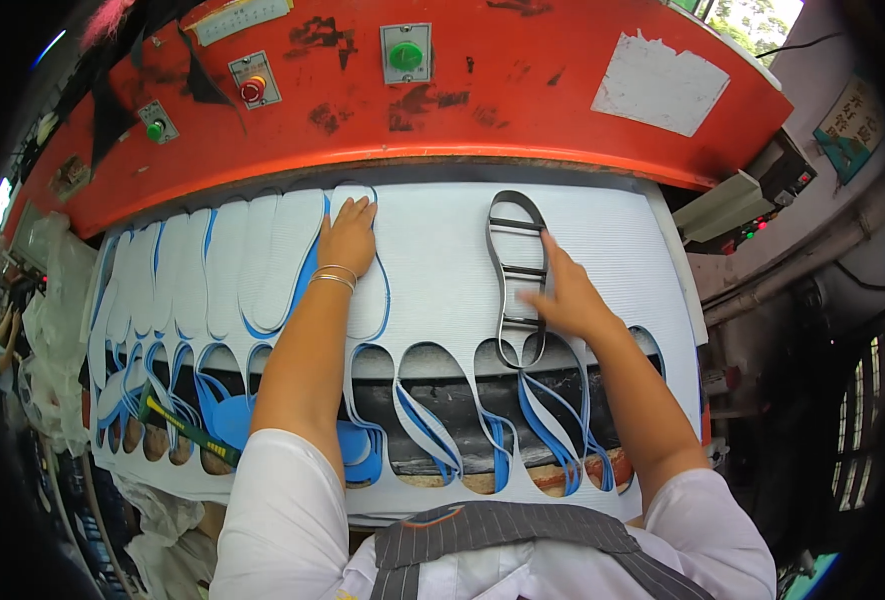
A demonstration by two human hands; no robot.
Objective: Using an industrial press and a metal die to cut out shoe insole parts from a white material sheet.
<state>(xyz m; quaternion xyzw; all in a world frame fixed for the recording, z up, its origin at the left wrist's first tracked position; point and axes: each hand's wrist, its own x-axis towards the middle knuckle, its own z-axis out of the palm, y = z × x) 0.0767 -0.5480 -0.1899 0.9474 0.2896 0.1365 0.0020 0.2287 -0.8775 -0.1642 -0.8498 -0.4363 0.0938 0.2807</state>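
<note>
- The sole-shaped cutting die (523, 270) is standing on the white ribbed foam sheet (433, 260); its near end is reaching the row of rounded cut-outs (433, 370); if that end is overlapping a hole, which I cannot settle from this angle, a stamped piece could be losing part of its outline.
- The right hand (570, 297) is curving around the die's right side, thumb over the opening, fingers apart from it; whether they are truly pinching the wall I cannot tell; a slack hold could be letting the die twist out of line.
- The left hand (350, 240) is lying flat to the left of the die, fingers almost together, resting on a cut sole (371, 300); uneven pressing there could be dragging the sheet sideways and upsetting the spacing.
- The red press beam (553, 130) is spanning the area beyond the die; both hands are resting near it; an untimely stroke could be trapping fingers; the green push button (406, 56) is sitting beyond and left of the die, the red mushroom button (253, 90) farther left.
- A green-and-yellow handle (191, 433) is lying well left of the die, on its near side; it could be snagging the blue-edged strips there.
</note>
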